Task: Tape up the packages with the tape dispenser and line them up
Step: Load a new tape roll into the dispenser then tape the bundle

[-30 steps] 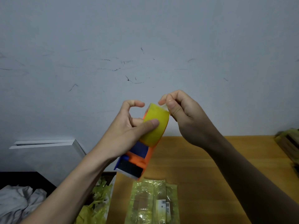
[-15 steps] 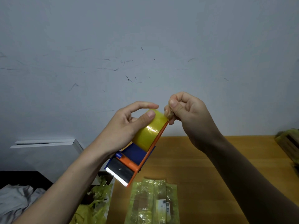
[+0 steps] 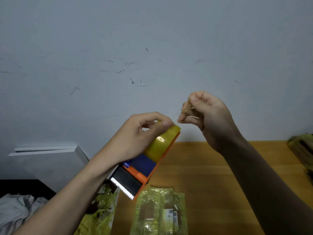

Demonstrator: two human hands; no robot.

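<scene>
Grey wall [image 3: 152,39] w/ dark scuff marks fills the top, behind everything. Wooden bench [image 3: 211,184] runs below it, lower right. White box-like unit [image 3: 50,160] sits left of bench; crumpled grey cloth [image 3: 15,211] below that, bottom left corner. Yellow-green wrapping scraps [image 3: 100,212] just off bench's left edge.

Package [image 3: 160,211], yellow-green film w/ barcode label, lies flat on bench near its front edge, directly under the dispenser, not touching it. More yellow-green packages [image 3: 303,150] at bench's far right edge, partly cut off.

Tape dispenser [image 3: 144,168], orange frame, blue part, serrated blade end pointing down-left, held in air above bench, tilted. Yellow tape roll [image 3: 160,143] at its upper end.

Left hand [image 3: 135,138] grips the roll, thumb across roll's top, fingers curled behind. Right hand [image 3: 206,116] up and right of the roll, apart from dispenser, fingers curled, thumb + index pinching a small crumpled tape bit [image 3: 187,109]; can't tell if it's still joined to the roll.
</scene>
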